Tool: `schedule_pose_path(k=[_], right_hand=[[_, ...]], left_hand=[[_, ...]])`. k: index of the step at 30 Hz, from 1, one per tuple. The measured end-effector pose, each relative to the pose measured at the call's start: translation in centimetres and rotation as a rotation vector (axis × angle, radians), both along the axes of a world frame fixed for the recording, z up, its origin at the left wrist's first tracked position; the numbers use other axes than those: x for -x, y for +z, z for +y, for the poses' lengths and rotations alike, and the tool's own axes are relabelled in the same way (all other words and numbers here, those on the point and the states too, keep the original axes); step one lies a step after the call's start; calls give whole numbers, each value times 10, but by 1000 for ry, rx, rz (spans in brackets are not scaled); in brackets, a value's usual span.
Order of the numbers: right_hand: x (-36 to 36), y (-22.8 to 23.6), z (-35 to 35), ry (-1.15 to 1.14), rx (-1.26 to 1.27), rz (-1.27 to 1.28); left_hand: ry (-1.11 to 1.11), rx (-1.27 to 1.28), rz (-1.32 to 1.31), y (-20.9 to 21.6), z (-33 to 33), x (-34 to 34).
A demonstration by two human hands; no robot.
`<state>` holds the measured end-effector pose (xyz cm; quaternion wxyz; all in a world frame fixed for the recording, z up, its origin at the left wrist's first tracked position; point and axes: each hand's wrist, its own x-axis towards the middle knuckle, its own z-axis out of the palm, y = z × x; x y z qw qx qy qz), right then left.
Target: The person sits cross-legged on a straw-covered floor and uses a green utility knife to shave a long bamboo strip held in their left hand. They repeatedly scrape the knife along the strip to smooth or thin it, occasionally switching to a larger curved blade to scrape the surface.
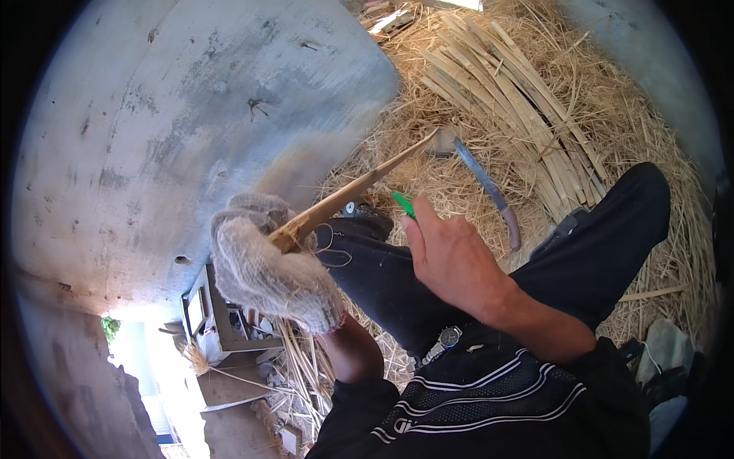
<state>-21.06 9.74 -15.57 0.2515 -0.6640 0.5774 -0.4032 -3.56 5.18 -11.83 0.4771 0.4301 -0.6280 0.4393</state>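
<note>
My left hand [267, 268] wears a grey knitted work glove and grips the near end of a long split bamboo strip [359, 187] that points up and to the right. My right hand [451, 256] is bare and closed on a small tool with a green handle [403, 204], held against the strip's underside near the middle. A wristwatch [447, 336] shows close to my right forearm. My dark trouser legs [604, 237] stretch out under both hands.
A bundle of split bamboo strips [505, 92] lies on straw [428, 115] ahead. A long knife [489, 187] rests on the straw by my right knee. A grey concrete wall [176, 115] curves on the left. A metal frame [206, 314] sits below the glove.
</note>
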Motion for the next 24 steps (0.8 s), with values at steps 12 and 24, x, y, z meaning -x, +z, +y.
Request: schedule_pose_path(k=[12,24], right_hand=[[-7,-19,-1,46,42,-20],[3,-31,-15,78,40,-184]], left_hand=[[-395,-75,530,23,-5,24],[-375,52,461,8,-14,19]])
